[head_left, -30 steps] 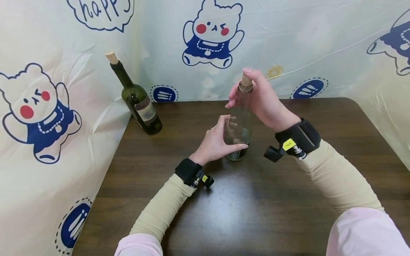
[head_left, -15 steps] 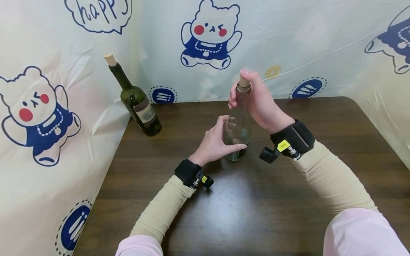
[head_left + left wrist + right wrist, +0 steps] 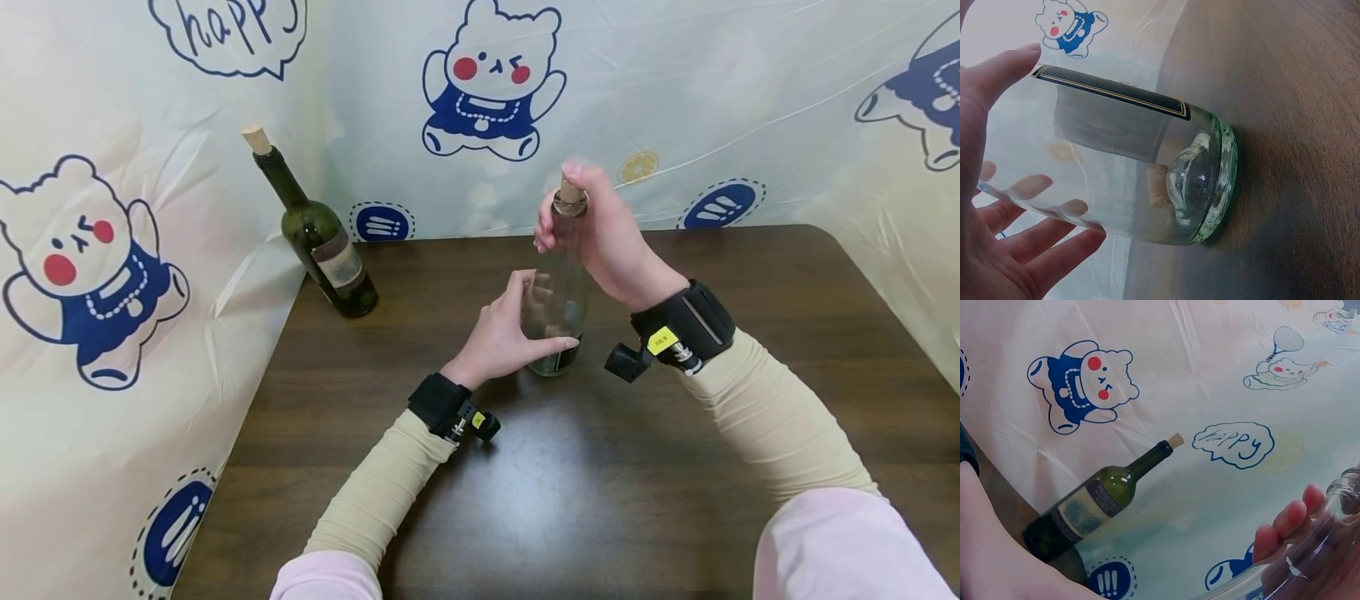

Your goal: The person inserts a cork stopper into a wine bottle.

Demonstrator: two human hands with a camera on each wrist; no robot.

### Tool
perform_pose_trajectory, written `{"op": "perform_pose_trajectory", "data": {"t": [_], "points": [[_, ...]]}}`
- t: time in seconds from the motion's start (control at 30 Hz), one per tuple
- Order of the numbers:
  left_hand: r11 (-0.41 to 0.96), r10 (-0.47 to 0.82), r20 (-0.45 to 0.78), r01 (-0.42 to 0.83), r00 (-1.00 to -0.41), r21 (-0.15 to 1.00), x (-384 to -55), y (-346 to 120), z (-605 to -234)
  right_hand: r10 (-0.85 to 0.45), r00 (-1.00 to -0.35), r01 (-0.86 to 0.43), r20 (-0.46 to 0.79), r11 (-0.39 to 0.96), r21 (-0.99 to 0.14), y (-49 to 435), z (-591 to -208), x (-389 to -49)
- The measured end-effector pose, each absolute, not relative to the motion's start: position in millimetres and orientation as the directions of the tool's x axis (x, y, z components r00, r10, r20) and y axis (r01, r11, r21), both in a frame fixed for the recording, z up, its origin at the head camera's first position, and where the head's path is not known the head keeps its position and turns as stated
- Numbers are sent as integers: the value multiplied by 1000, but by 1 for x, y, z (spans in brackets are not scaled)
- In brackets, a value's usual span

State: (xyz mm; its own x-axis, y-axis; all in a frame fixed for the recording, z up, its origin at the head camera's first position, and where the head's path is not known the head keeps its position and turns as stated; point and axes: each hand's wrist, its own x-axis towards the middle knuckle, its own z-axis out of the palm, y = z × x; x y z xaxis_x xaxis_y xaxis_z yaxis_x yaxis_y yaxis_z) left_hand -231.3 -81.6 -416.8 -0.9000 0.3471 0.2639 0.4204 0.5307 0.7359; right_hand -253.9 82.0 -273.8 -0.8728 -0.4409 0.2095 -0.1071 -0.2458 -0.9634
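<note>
A clear glass bottle (image 3: 558, 283) stands upright near the table's far edge, with a cork (image 3: 572, 190) sticking up from its mouth. My left hand (image 3: 498, 337) grips the lower body, its thumb in front and its fingers on the other side. Around the neck curl the fingers of my right hand (image 3: 611, 242), while its thumb presses on the cork's top. In the left wrist view, a small cork-coloured piece (image 3: 1158, 185) shows through the glass near the base; whether it lies inside, I cannot tell. The right wrist view shows the bottle neck (image 3: 1347, 494) at its edge.
At the back left stands a green wine bottle (image 3: 330, 242) with a label and a cork (image 3: 257, 139) in its mouth. A printed curtain (image 3: 360, 108) hangs behind and left of the brown wooden table (image 3: 600, 500).
My right hand has shifted slightly left, its fingers now closer in around the neck, its thumb still on the cork. My left hand and the bottle have barely moved; the view has shifted a little.
</note>
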Motion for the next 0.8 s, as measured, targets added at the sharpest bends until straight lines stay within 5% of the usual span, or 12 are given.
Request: {"op": "perform_pose_trajectory", "data": {"t": [0.57, 0.8], "points": [[525, 335, 244, 395, -910, 753, -230, -82, -417, -490, -862, -97, 128, -87, -991, 110, -283, -251], [512, 345, 247, 402, -906, 759, -230, -82, -417, -490, -869, -172, 68, 171, -970, 131, -300, -243]]}}
